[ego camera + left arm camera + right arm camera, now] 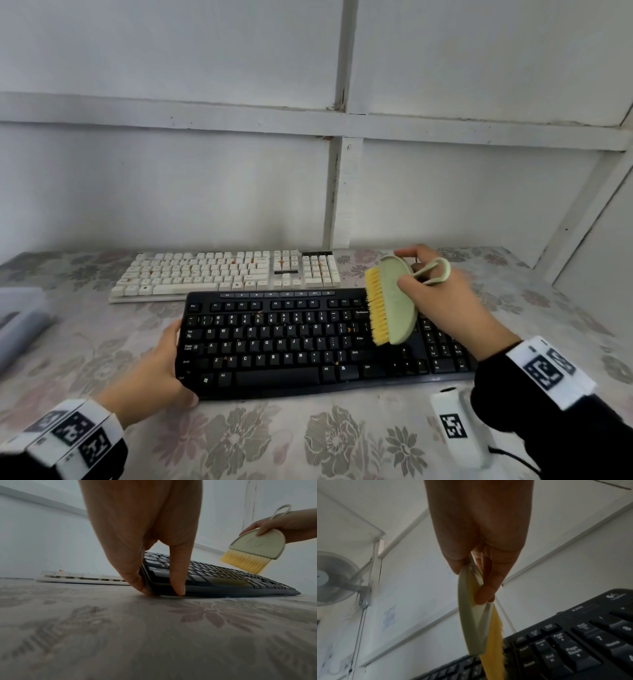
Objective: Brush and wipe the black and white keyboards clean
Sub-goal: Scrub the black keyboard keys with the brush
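Note:
The black keyboard (291,342) lies in front of me on the flowered tablecloth, with small orange crumbs on some keys. My left hand (161,370) grips its left end, thumb on the front edge and fingers at the side (137,580). My right hand (442,294) pinches a pale green brush (397,301) with yellow bristles (376,308) by its body, held a little above the keys between the Enter key and the number pad. The bristles (493,655) point left and down. The white keyboard (226,274) lies behind the black one, speckled with orange crumbs.
A white device with a black marker and a cable (459,428) lies at the front right under my right forearm. A grey box (20,318) sits at the left edge. The white panelled wall (239,188) rises right behind the white keyboard. A fan (332,580) hangs on the wall.

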The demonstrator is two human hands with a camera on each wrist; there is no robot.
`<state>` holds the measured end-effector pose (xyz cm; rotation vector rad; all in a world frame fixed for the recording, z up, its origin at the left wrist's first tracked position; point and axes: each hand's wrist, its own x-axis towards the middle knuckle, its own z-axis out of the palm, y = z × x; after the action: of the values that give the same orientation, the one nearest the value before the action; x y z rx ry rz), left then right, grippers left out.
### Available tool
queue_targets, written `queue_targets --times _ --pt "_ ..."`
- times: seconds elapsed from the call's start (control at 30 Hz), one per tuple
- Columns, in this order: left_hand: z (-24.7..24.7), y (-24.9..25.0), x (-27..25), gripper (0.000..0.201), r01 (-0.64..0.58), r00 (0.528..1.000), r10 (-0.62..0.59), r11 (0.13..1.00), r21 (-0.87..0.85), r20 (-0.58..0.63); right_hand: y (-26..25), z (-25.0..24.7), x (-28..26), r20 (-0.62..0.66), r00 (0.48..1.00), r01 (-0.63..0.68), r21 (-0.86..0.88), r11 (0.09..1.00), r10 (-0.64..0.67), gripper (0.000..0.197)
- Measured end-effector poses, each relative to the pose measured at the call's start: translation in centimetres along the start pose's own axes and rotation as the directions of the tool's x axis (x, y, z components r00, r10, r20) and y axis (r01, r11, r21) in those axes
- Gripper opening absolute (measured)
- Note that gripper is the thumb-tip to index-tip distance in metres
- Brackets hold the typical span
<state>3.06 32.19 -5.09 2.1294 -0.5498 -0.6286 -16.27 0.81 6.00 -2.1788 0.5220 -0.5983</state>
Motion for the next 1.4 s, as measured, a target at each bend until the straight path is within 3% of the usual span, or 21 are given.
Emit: queue_targets --times 0.2,0.47,0.73,0.83,1.07,1.3,1.4 --pt "0.1 0.3 -0.1 0.113 0.0 1.0 0.0 1.0 -0.003 -0.006 1.0 1.4 -1.6 0.082 0.996 -0.037 -0.049 0.998 0.041 0.018" --pt "0.1 0.2 -0.2 0.117 -0.021 1.0 0.021 1.0 -0.017 -0.009 2.2 1.1 -5.4 0.268 0.957 -0.108 -0.034 0.994 0.113 0.022" --pt "0.1 0.7 -0.6 0.113 -0.024 1.0 0.024 1.0 -0.01 -0.008 0.0 0.1 -1.4 -0.008 1.0 -0.023 0.039 0.999 0.023 0.022" --pt "0.1 0.7 -0.6 0.112 -0.024 1.0 0.024 1.0 -0.004 -0.007 0.1 0.8 -0.4 -0.021 1.0 0.004 0.024 1.0 -0.003 0.023" --pt "0.1 0.4 -0.3 0.115 -0.012 1.0 0.012 1.0 -0.019 -0.001 1.7 1.9 -3.5 0.14 0.99 -0.011 -0.067 0.998 0.02 0.022" --pt "0.0 0.3 -0.2 0.117 -0.003 1.0 0.003 1.0 -0.015 -0.004 2.1 1.7 -6.0 0.296 0.953 -0.071 0.016 0.997 0.063 0.022" --pt "0.1 0.5 -0.3 0.113 -0.021 1.0 0.021 1.0 0.009 -0.006 0.9 0.9 -5.3 0.282 0.958 -0.072 0.05 0.996 0.055 0.019"
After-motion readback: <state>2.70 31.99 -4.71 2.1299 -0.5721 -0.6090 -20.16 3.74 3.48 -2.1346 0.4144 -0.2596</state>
